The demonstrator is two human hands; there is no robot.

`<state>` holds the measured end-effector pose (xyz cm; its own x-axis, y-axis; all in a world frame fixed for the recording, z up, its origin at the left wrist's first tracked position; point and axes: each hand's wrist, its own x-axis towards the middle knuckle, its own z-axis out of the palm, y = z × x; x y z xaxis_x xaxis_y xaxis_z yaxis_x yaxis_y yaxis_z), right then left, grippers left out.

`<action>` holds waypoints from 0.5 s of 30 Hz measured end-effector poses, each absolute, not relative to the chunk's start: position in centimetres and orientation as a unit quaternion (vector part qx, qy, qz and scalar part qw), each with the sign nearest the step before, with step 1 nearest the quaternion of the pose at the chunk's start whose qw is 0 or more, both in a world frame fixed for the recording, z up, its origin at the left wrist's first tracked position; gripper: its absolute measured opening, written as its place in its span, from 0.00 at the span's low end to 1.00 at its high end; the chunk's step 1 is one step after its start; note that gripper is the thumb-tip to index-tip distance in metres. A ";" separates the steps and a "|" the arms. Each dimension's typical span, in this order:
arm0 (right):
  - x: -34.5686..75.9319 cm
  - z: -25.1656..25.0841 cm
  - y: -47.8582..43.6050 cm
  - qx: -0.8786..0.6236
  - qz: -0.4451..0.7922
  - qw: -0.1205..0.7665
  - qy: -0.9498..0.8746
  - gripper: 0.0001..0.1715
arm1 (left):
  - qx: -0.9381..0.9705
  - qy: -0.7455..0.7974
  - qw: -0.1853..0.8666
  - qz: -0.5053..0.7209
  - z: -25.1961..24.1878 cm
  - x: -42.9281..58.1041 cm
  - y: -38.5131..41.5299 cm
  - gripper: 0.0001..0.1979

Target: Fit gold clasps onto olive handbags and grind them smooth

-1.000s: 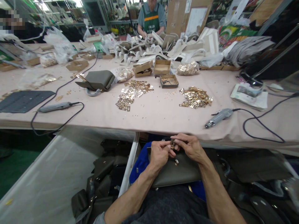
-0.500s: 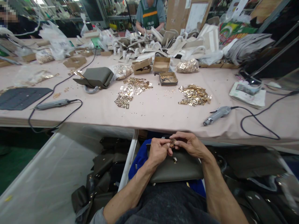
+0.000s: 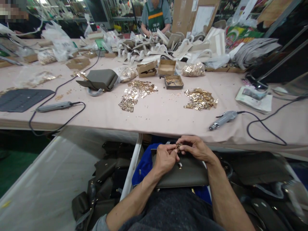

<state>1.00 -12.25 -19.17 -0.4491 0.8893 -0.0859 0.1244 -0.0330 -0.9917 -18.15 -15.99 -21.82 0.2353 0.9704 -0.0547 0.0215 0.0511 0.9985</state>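
Note:
Both my hands meet over an olive-grey bag (image 3: 187, 175) that lies in my lap. Between the fingertips is a small gold metal fitting (image 3: 178, 147), partly hidden. My left hand (image 3: 166, 158) pinches it from the left, fingers bent. My right hand (image 3: 194, 148) grips it from the right with thumb and forefinger. Just below the fingers a small shiny metal clasp part (image 3: 180, 165) sits on the bag's face. Blue cloth (image 3: 141, 170) shows under the bag.
On the table (image 3: 158, 123) lie piles of gold metal plates (image 3: 201, 98), one electric screwdriver (image 3: 223, 119) at right and another screwdriver (image 3: 54, 106) at left, both corded. A white bin (image 3: 53, 173) holds dark bags at left. A co-worker (image 3: 156, 17) stands across the table.
My left hand has shifted slightly, its fingers now further over the gold fitting. My right hand stays almost in place. The view has tilted a little.

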 end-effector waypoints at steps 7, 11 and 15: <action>1.0 -20.1 -12.3 -0.410 0.582 0.356 -0.605 0.17 | 0.711 0.499 0.255 0.426 -21.8 -16.6 -16.9 0.11; 0.7 -20.7 -12.6 -0.411 0.571 0.403 -0.585 0.18 | 0.716 0.507 0.236 0.418 -22.1 -16.3 -16.7 0.09; 0.4 -21.0 -12.8 -0.403 0.531 0.428 -0.610 0.16 | 0.713 0.514 0.221 0.424 -22.3 -16.1 -16.6 0.08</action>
<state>0.44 -12.81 -20.95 -0.3088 0.9465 0.0937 0.0378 0.1106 -0.9931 -16.06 -16.64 -22.30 0.1131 0.9193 0.3771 0.5447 -0.3747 0.7502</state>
